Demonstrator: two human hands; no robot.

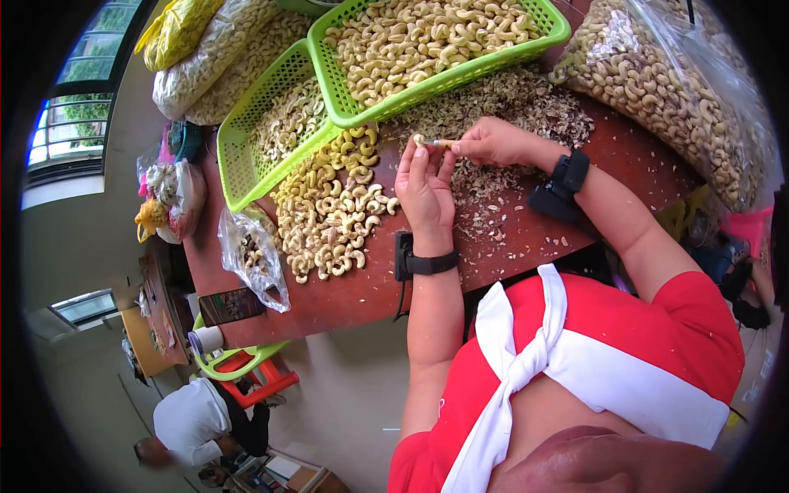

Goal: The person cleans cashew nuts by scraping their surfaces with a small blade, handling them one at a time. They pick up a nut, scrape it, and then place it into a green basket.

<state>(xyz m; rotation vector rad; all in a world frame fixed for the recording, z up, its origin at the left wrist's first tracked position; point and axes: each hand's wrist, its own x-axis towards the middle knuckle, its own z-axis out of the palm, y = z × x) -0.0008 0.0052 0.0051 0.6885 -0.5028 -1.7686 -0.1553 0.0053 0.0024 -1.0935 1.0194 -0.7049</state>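
My left hand (426, 191) is raised over the near part of the table, its fingertips closed on a single cashew nut (420, 140). Just to the right, my right hand (497, 141) grips a small peeling knife (442, 143) by its light handle. The metal end of the tool meets the nut; most of the blade is hidden. Left of my hands lies a loose pile of cashews (329, 222), pale in front and yellower behind. Brown peeled skins (526, 107) are heaped behind and below my right hand.
A green basket (444, 82) full of cashews overlaps another green basket (238, 181). Large bags of cashews (657, 90) stand at the right. A clear plastic bag (255, 263), a phone (232, 306) and a cup (207, 338) line the table's left end. Another person (197, 419) bends beyond.
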